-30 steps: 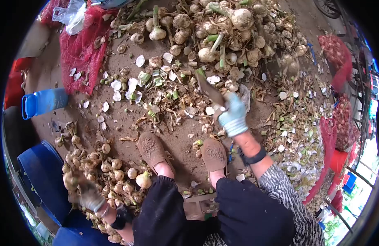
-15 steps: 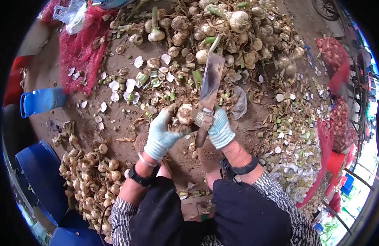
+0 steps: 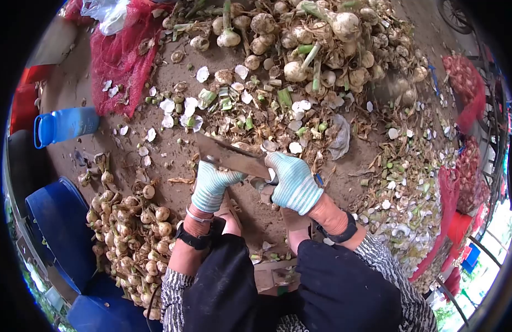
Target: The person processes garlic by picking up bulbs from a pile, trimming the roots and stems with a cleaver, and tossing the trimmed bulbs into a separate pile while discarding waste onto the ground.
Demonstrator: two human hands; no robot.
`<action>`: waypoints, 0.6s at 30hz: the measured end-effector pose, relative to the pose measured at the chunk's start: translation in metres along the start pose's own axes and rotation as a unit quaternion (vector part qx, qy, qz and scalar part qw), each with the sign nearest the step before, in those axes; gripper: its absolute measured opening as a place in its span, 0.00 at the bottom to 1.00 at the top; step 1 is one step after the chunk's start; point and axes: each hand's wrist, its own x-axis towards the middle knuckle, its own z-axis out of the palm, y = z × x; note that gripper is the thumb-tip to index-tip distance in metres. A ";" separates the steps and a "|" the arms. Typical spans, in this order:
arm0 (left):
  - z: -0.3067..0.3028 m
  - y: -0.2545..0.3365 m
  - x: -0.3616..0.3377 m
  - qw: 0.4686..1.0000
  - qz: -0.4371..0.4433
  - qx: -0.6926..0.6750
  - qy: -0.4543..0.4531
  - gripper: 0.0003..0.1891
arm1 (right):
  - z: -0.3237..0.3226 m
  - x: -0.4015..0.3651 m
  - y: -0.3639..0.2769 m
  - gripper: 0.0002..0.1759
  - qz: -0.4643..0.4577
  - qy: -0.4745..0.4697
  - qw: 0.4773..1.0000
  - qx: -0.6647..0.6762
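Observation:
My right hand point(image 3: 296, 183), in a striped light-blue and white glove, is closed around the handle of a cleaver point(image 3: 233, 157). Its broad, dirt-stained blade points left and lies across the front of my left hand point(image 3: 211, 185), which wears a matching glove. The left fingers look curled, but the blade covers them and whatever they hold. Just beyond the blade, cut green stems point(image 3: 225, 103) and white root discs point(image 3: 296, 148) are scattered on the soil. Below my left hand is a heap of trimmed garlic bulbs point(image 3: 128, 243).
Untrimmed garlic point(image 3: 344, 50) with stems is piled ahead. A blue plastic jug point(image 3: 67, 126) lies at left, near red mesh netting point(image 3: 120, 66). A dark blue tub point(image 3: 59, 232) stands lower left. Filled red net bags point(image 3: 466, 88) line the right, beside a spread of peelings point(image 3: 400, 221).
The cleaver has swung from pointing away to lying leftward across my left hand. The garlic bulb seen between my hands is now out of sight. The view has shifted slightly.

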 end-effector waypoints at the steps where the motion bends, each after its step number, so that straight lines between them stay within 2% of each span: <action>1: -0.004 -0.004 -0.002 0.998 0.010 0.063 0.014 0.19 | 0.000 0.001 -0.002 0.22 0.005 -0.018 1.000 -0.008; 3: -0.013 -0.014 -0.002 0.985 0.026 0.161 0.057 0.25 | 0.002 0.001 -0.005 0.20 -0.005 -0.023 1.000 -0.009; 4: -0.016 -0.019 -0.004 0.985 0.026 0.159 0.059 0.25 | 0.002 0.000 -0.006 0.19 -0.014 -0.027 0.999 -0.011; 7: -0.015 -0.023 -0.007 0.995 0.047 0.047 0.071 0.27 | 0.009 0.004 0.001 0.16 -0.011 -0.032 0.999 0.024; 10: -0.025 -0.033 0.000 0.995 0.064 0.056 0.050 0.25 | 0.018 0.010 0.009 0.14 -0.010 -0.033 0.998 0.046; 11: -0.025 -0.039 0.002 0.994 0.082 0.030 0.068 0.23 | 0.018 0.010 0.010 0.14 -0.018 -0.027 0.999 0.039; 12: -0.023 -0.038 0.000 0.994 0.077 0.031 0.067 0.23 | 0.020 0.008 0.010 0.14 -0.023 -0.022 0.999 0.034; 14: -0.021 -0.034 -0.002 0.990 0.008 -0.103 0.095 0.21 | 0.020 0.007 0.007 0.14 -0.026 -0.029 0.999 0.036; 15: -0.096 -0.113 0.009 0.980 0.024 -0.197 0.003 0.34 | 0.019 0.005 0.003 0.16 -0.051 -0.018 0.998 0.022; 16: -0.088 -0.103 0.006 0.980 0.024 -0.198 0.006 0.34 | 0.019 0.004 -0.001 0.17 -0.077 -0.007 0.997 0.009; 18: -0.045 -0.059 -0.004 0.990 0.053 -0.131 -0.024 0.32 | 0.026 0.008 0.015 0.14 -0.055 -0.017 0.996 0.066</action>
